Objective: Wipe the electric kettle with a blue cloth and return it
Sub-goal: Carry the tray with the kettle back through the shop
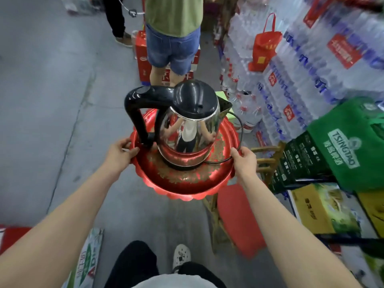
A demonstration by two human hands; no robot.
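Note:
A shiny steel electric kettle [188, 129] with a black lid and black handle stands upright on its base in a round red tray [187, 188] with a scalloped rim. Its black cord [239, 129] loops over the tray's right side. My left hand [121, 151] grips the tray's left rim. My right hand [243, 161] grips the right rim, over the cord. The tray is held up in the air in front of me. No blue cloth is in view.
A person in denim shorts [172, 48] stands just beyond the tray, another further back. Stacked packs of bottled water [301, 80], a red bag [264, 46], a green bag [349, 146] and cartons line the right. A wooden stool with a red seat [236, 217] stands below right. Grey floor lies left.

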